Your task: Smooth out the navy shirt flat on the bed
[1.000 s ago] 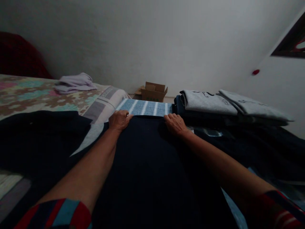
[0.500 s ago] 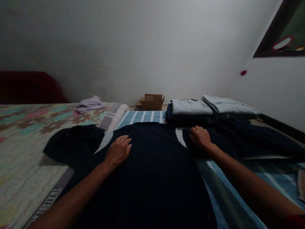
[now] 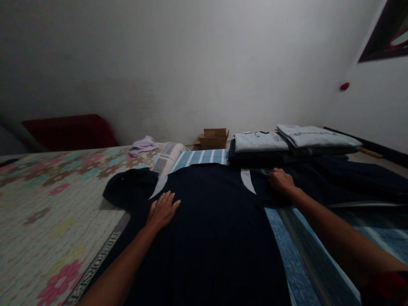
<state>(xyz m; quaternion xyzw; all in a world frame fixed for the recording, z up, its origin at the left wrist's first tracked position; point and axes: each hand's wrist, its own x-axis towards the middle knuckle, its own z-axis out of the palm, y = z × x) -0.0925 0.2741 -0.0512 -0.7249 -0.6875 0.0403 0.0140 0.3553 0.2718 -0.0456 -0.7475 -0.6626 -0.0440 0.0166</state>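
Observation:
A dark navy shirt [image 3: 210, 229] with white curved strips at the shoulders lies spread out flat in front of me. My left hand [image 3: 162, 210] rests on its left side, below the left white strip, palm down with the fingers stretched. Over at the right sleeve, my right hand [image 3: 282, 180] has its fingers curled together on the fabric; the fingertips are partly hidden. The shirt's left sleeve [image 3: 134, 187] lies out to the side, slightly raised and bunched.
Folded light-grey garments [image 3: 261, 142] top dark folded clothes at the back right, beside more dark clothing [image 3: 357, 178]. Beneath are a blue striped cloth [image 3: 287, 238] and a flowered quilt [image 3: 79, 204]. A lilac cloth [image 3: 143, 145] and cardboard box [image 3: 214, 139] stand near the wall.
My right hand has moved outward along the right sleeve, its fingers now more curled. My left hand lies flatter on the shirt. The view has turned a little to the left.

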